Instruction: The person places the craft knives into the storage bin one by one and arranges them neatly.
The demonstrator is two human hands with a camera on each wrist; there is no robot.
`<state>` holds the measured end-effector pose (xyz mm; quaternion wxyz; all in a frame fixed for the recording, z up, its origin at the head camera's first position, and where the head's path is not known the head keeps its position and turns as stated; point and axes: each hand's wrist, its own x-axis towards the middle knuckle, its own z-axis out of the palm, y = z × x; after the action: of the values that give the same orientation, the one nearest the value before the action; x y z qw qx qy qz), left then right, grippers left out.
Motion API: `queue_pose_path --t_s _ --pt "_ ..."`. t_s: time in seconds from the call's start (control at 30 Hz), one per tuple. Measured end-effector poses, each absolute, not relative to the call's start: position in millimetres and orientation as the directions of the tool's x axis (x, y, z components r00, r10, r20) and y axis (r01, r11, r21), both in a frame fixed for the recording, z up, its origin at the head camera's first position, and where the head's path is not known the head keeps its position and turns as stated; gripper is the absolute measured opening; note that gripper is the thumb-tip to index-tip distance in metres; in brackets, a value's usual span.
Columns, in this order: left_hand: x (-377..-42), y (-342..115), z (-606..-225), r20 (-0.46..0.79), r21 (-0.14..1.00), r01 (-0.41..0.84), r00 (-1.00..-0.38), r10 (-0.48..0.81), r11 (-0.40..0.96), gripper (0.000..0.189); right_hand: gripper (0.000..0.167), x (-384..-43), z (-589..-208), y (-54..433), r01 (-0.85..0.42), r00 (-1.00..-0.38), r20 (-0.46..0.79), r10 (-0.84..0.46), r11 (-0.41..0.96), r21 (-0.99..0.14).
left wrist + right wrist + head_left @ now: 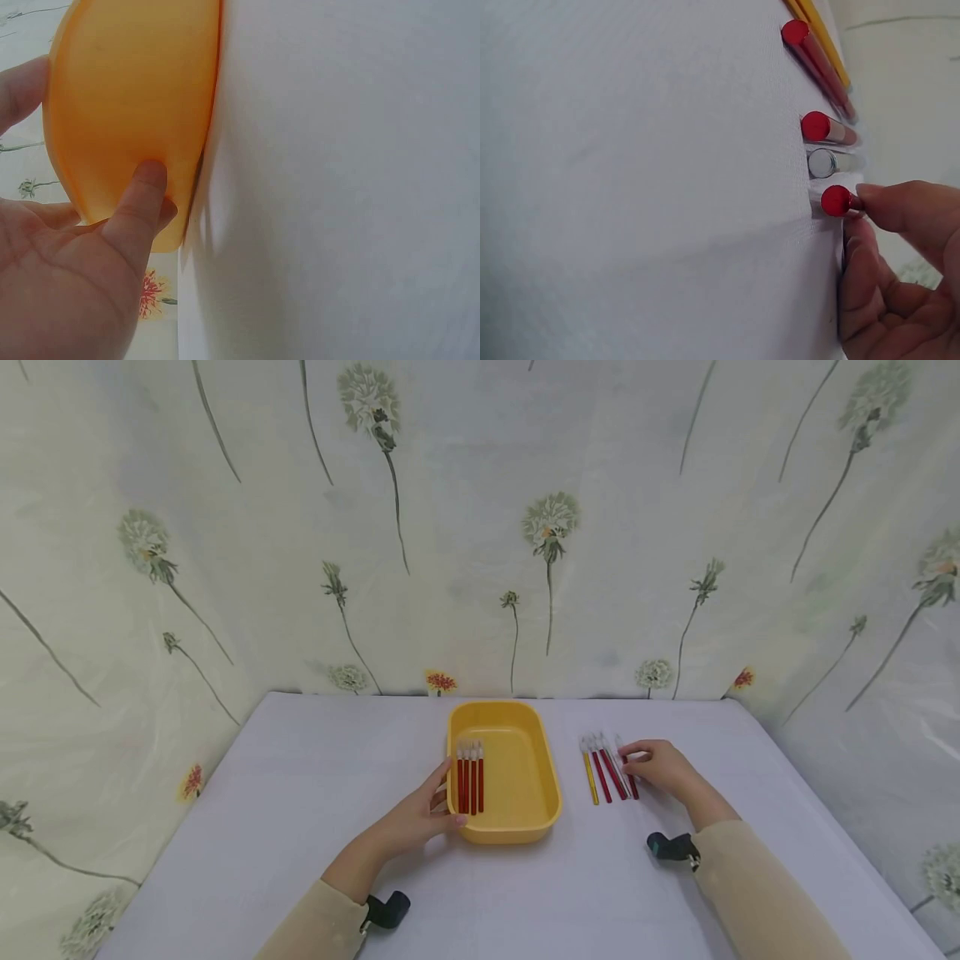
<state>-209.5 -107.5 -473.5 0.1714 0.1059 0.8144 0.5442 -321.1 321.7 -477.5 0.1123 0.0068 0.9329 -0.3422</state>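
Observation:
Left of centre in the head view, my left hand [420, 814] grips the near left corner of a yellow plastic tray [553, 777], its fingers spread along the outer wall. In the left wrist view the fingers [150, 184] press that wall. Several red pens [471, 781] with pale tips lie side by side along the tray's left side. To the right of the tray, my right hand [662, 766] pinches the rightmost red pen [835, 201] between thumb and finger, low at the table. A clear or silver pen [823, 163] lies just beside it.
More red pens [602, 777] and a yellow pen [587, 777] lie in a loose row right of the tray. White cloth [360, 752] covers the table, and a curtain with dandelion print [465, 527] hangs behind its far edge.

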Motion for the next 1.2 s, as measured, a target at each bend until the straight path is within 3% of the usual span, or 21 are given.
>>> queue_pose_path --t_s 0.6,0.93,1.2 --pt "-209.9 -108.9 -473.5 -0.147 0.937 -0.004 -0.911 0.386 0.348 0.1 0.045 -303.5 -473.0 326.4 0.202 -0.966 -0.257 0.013 0.658 -0.725" --pt "-212.1 -108.6 -476.4 -0.163 0.931 -0.019 -0.914 0.37 0.364 0.099 0.046 -293.5 -464.7 320.9 0.205 -0.968 -0.249 0.012 0.609 -0.767" --pt "-212.3 -108.1 -477.1 -0.166 0.928 -0.019 -0.916 0.366 0.372 0.1 0.048 -283.6 -455.7 311.5 0.137 -0.977 -0.204 -0.054 0.574 -0.807"
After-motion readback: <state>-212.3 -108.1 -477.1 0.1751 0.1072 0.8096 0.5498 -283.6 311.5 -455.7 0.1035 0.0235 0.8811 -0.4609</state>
